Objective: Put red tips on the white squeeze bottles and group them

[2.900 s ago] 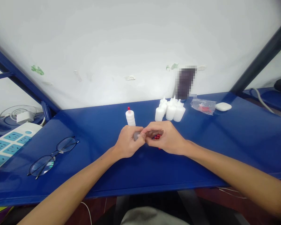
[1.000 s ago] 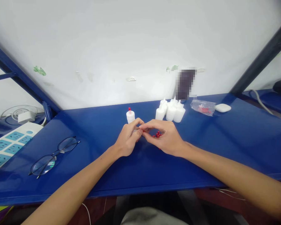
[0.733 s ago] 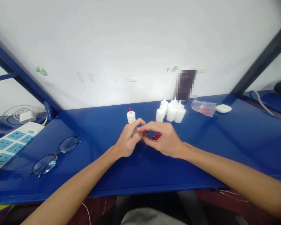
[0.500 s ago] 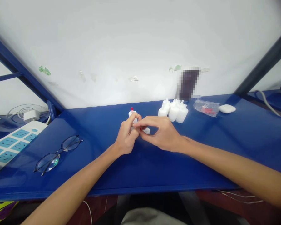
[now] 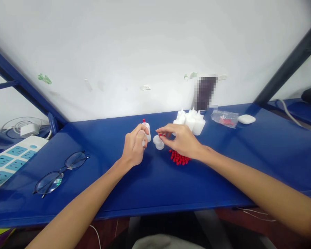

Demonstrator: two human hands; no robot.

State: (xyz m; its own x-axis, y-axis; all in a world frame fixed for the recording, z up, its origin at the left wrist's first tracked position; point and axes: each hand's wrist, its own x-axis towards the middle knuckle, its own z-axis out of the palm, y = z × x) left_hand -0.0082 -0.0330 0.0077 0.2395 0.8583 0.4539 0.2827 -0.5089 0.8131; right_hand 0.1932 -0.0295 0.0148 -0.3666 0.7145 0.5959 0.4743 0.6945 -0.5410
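Note:
My right hand hovers over the blue table and pinches a small red cap between thumb and forefinger, at the top of a small white bottle. My left hand is loosely curled just left of that bottle. Its fingertips lie against a white bottle with a red cap that stands upright behind it. I cannot see whether the curled fingers hold anything. A heap of loose red caps lies on the table under my right wrist.
Several uncapped white bottles stand in a group behind my right hand. To their right lie a clear bag with red caps and a white case. Glasses and a power strip are at the left.
My hands have come apart. The white bottle they held between them now rests on the table. The red caps that lay in my right palm now lie in a heap on the table.

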